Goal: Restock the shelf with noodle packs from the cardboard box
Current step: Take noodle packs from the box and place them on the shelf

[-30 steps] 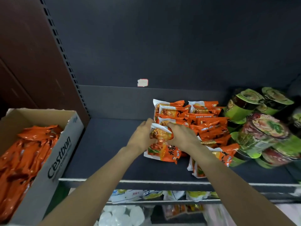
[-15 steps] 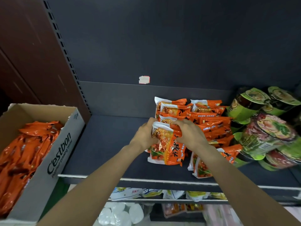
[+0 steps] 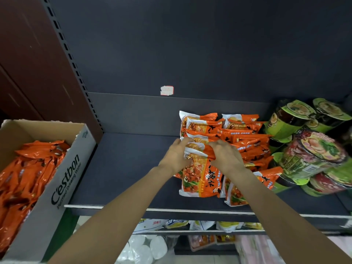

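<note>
So on the left edge of the frame we've got the cardboard box [image 3: 57,189], open on top with "C'estbon" printed on its side, and it's stuffed with orange noodle packs [image 3: 24,180] lying in a loose heap, filling most of it. Centre of the frame, on the dark shelf [image 3: 123,168], both our hands are on one front noodle pack [image 3: 200,178] that lies face up near the shelf's front edge: the left hand [image 3: 176,156] curls round its upper left corner, the right hand [image 3: 226,156] has fingers curled over its top edge, so both are clamped on that same pack, close together. Right behind and to the right of it sits the stacked row of packs [image 3: 238,138], overlapping each other back toward the rear wall, plus another pack [image 3: 234,193] poking out just right of the front one. Right side of the frame has a pile of cup noodle bowls [image 3: 312,155], green and red ones, tipped on their sides and stacked. Lower middle of the frame, the shelf below [image 3: 200,225] holds some white and yellow bags, too blurry to read.
</note>
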The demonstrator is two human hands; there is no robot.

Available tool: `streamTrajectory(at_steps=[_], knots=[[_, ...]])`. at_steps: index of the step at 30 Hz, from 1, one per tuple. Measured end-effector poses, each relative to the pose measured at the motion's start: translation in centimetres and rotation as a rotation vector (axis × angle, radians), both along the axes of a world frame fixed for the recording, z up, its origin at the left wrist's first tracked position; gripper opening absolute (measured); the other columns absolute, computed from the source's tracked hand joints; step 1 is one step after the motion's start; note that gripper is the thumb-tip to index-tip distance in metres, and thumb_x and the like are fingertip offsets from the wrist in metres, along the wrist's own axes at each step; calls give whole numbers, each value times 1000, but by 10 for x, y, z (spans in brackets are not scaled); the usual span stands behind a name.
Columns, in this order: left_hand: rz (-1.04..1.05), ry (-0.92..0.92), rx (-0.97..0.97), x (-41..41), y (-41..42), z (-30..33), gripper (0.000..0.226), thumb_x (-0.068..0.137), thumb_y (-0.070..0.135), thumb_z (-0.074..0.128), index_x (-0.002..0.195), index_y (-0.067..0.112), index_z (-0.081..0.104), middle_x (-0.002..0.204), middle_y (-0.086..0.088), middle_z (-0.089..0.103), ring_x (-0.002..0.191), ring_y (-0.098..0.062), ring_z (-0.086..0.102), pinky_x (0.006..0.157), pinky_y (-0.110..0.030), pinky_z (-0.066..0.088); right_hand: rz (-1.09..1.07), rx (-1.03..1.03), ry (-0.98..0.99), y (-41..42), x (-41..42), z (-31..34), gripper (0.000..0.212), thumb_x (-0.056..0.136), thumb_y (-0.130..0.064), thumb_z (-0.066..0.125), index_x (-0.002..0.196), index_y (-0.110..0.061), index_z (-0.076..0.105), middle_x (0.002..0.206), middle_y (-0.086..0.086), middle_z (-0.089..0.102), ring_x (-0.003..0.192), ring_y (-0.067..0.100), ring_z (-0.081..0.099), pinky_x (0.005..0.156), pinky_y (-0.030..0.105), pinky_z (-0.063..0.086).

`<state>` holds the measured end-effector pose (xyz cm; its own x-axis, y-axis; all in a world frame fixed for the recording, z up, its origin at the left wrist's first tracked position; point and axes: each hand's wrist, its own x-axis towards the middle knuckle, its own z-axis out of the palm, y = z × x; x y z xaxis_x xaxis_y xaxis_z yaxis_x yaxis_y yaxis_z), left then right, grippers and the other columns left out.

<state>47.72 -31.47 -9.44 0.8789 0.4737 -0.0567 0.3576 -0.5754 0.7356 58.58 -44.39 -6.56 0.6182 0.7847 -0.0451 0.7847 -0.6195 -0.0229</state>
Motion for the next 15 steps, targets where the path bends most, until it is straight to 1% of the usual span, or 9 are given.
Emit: streamTrajectory(at_steps=[4, 7, 9, 11, 13, 15], knots=[[-1, 11, -43, 0, 1, -3, 69, 75, 9, 75, 133, 25, 41, 124, -8, 47, 119, -25, 46, 99, -40, 45, 0, 1, 30, -3, -1, -2, 63, 81, -15, 69, 138, -18, 43, 128, 6, 52, 121, 24, 47, 104, 36, 39], [11, 26, -33, -2, 3, -1, 68, 78, 13, 74, 135, 27, 40, 126, -8, 46, 119, -26, 47, 98, -39, 45, 14, 85, 54, -3, -5, -3, 65, 82, -18, 69, 140, -19, 40, 133, 5, 50, 125, 23, 44, 108, 34, 35], [18, 32, 32, -6, 4, 5, 64, 81, 19, 72, 135, 29, 40, 130, -7, 41, 119, -25, 47, 97, -39, 46, 32, 156, 54, -2, -11, -2, 59, 85, -21, 65, 140, -19, 42, 138, 3, 46, 129, 22, 40, 110, 33, 31], [33, 13, 139, -13, 6, 12, 56, 84, 24, 68, 134, 27, 43, 135, -4, 37, 122, -23, 45, 97, -40, 47, 47, 233, 74, 2, -19, 2, 51, 88, -21, 62, 137, -18, 45, 138, 1, 46, 129, 20, 39, 108, 31, 33], [50, -27, 275, -24, 8, 22, 45, 88, 26, 62, 131, 23, 48, 135, -2, 40, 122, -20, 44, 95, -36, 47, 46, 317, 121, 8, -30, 8, 44, 89, -20, 60, 132, -18, 50, 134, 1, 49, 126, 19, 42, 103, 31, 37], [76, -79, 377, -40, 12, 32, 36, 92, 26, 56, 127, 20, 50, 130, -1, 47, 116, -18, 49, 88, -29, 45, 45, 401, 174, 17, -44, 13, 38, 90, -19, 58, 128, -18, 54, 128, 1, 51, 122, 17, 44, 100, 31, 40]])
